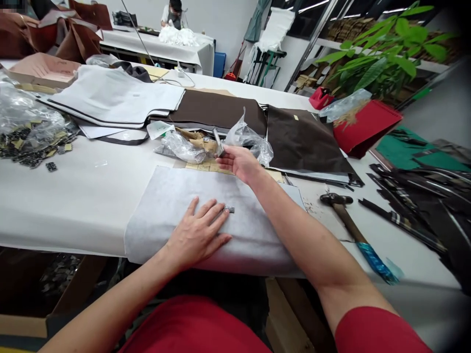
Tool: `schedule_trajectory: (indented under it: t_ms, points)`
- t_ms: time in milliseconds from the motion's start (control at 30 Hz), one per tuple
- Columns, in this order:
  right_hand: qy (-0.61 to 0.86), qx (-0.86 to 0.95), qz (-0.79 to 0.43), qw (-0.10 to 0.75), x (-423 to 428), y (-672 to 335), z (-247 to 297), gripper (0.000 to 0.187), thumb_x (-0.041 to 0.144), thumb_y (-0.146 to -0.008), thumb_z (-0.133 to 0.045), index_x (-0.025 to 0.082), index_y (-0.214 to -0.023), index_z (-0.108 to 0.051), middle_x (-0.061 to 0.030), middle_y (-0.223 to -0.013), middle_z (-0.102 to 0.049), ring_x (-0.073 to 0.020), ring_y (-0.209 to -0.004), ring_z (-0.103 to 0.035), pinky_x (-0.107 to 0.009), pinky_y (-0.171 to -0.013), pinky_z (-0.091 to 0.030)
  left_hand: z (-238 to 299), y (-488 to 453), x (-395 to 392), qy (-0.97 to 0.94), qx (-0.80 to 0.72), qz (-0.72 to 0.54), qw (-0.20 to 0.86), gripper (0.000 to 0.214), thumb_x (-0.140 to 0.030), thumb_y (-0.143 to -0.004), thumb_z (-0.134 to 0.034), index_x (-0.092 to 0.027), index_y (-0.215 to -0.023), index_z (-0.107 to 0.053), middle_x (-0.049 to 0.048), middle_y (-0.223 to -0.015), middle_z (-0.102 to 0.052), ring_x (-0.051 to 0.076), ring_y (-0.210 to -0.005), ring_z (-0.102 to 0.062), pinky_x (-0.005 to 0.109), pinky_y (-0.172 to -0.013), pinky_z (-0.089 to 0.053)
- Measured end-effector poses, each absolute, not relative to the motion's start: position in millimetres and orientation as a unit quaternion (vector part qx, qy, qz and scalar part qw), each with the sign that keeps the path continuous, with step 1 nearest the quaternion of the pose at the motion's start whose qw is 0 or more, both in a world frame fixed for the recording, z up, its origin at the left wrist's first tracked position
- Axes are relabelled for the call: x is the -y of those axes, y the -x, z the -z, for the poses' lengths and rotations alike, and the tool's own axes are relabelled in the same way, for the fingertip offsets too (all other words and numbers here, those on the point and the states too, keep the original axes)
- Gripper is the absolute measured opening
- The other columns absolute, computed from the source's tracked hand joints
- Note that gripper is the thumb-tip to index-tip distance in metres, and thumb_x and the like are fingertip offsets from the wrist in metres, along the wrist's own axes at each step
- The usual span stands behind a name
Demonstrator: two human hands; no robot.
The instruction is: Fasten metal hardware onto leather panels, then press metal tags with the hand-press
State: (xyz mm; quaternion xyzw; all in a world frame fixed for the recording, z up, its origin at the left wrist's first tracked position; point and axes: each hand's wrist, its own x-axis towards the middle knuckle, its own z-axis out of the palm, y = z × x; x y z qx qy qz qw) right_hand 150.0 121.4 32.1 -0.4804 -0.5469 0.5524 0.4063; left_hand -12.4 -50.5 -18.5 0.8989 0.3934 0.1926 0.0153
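Flat and spread, the left hand lies palm down on the white fabric sheet, which is folded over the near edge of the table; nothing is clasped in it, its fingers simply pressing the cloth. Just beyond its fingertips, touching or almost touching the longest finger, a small metal clasp sits on the sheet, a little right of the hand and outside any grip. Farther off and to the right, the right hand reaches past the far edge of the sheet and pinches a grey metal piece at its fingertips, the piece sticking up and to the left from the fingers. That hand hovers beside crumpled clear plastic bags, which lie on tan scraps between the sheet and a spread of brown fabric. To the right of the sheet, well apart from both hands, a hammer rests on the table with its head away from the viewer and blue wrapping on the near end of its handle. At a far table another person stands behind a white heap.
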Motion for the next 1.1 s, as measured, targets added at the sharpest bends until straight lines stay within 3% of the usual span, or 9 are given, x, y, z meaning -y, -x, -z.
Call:
schedule_trajectory:
  t_ms: [100, 200, 267, 367, 467, 933, 1000, 1100]
  points:
    - [0.41, 0.501, -0.631, 0.428, -81, -183, -37, 0.026, 0.039, -0.09, -0.069, 0.021, -0.109, -0.068, -0.0055, -0.106, -0.073, -0.0134, -0.08, -0.067, -0.028, -0.076, -0.059, 18, 12, 50, -0.897, -0.396, -0.195, 0.023, 0.052, -0.047, -0.105, -0.044, -0.016, -0.145, -0.055, 0.0146, -0.15, -0.056, 0.035, -0.142, -0.047, 0.063, -0.121, -0.028]
    - [0.44, 0.569, -0.57, 0.398, -33, -202, -29, 0.031, 0.046, -0.087, -0.074, 0.021, -0.104, -0.074, -0.003, -0.092, -0.073, -0.0126, -0.067, -0.061, -0.026, -0.063, -0.055, 18, 11, 49, -0.896, -0.398, -0.195, 0.028, 0.052, -0.048, -0.105, -0.045, -0.016, -0.144, -0.056, 0.0145, -0.148, -0.058, 0.035, -0.141, -0.048, 0.064, -0.12, -0.028]
    - [0.481, 0.648, -0.458, 0.372, -6, -206, -19, 0.026, 0.042, -0.091, -0.071, 0.02, -0.104, -0.076, -0.0043, -0.092, -0.074, -0.0161, -0.074, -0.065, -0.03, -0.068, -0.056, 19, 12, 48, -0.896, -0.395, -0.201, 0.031, 0.051, -0.048, -0.105, -0.046, -0.017, -0.144, -0.056, 0.0142, -0.147, -0.058, 0.035, -0.141, -0.048, 0.063, -0.121, -0.027]
    - [0.488, 0.75, -0.263, 0.361, 18, -203, -5, 0.018, 0.029, -0.098, -0.063, 0.022, -0.11, -0.075, -0.0061, -0.106, -0.075, -0.0213, -0.098, -0.068, -0.036, -0.089, -0.055, 21, 15, 48, -0.895, -0.387, -0.22, 0.039, 0.051, -0.048, -0.104, -0.049, -0.019, -0.145, -0.056, 0.0132, -0.15, -0.057, 0.034, -0.143, -0.047, 0.061, -0.122, -0.026]
    - [0.462, 0.794, -0.178, 0.353, 26, -199, -1, 0.018, 0.024, -0.101, -0.059, 0.023, -0.113, -0.073, -0.0056, -0.109, -0.074, -0.0208, -0.102, -0.068, -0.035, -0.093, -0.054, 22, 16, 49, -0.893, -0.385, -0.23, 0.042, 0.05, -0.047, -0.103, -0.05, -0.02, -0.146, -0.056, 0.0121, -0.151, -0.056, 0.034, -0.144, -0.047, 0.062, -0.123, -0.026]
    - [0.461, 0.83, -0.123, 0.287, 25, -199, 4, 0.024, 0.031, -0.105, -0.053, 0.022, -0.118, -0.07, -0.0088, -0.114, -0.073, -0.0249, -0.105, -0.066, -0.041, -0.096, -0.052, 26, 19, 50, -0.883, -0.387, -0.252, 0.084, 0.046, -0.044, -0.102, -0.055, -0.021, -0.142, -0.057, 0.0111, -0.152, -0.054, 0.033, -0.146, -0.045, 0.062, -0.126, -0.022]
    - [0.463, 0.831, -0.127, 0.28, 25, -196, 3, 0.024, 0.031, -0.105, -0.052, 0.022, -0.118, -0.071, -0.0088, -0.112, -0.073, -0.025, -0.104, -0.066, -0.041, -0.095, -0.052, 21, 19, 47, -0.858, -0.406, -0.285, 0.134, 0.038, -0.04, -0.102, -0.055, -0.02, -0.133, -0.06, 0.0112, -0.148, -0.059, 0.03, -0.141, -0.05, 0.058, -0.125, -0.027]
    - [0.463, 0.82, -0.168, 0.292, 24, -203, -3, 0.031, 0.033, -0.103, -0.056, 0.024, -0.131, -0.066, -0.0077, -0.115, -0.073, -0.0241, -0.105, -0.067, -0.04, -0.094, -0.053, 9, 16, 36, -0.807, -0.434, -0.335, 0.219, 0.033, -0.038, -0.101, -0.055, -0.019, -0.128, -0.059, 0.012, -0.135, -0.065, 0.025, -0.125, -0.061, 0.046, -0.112, -0.046]
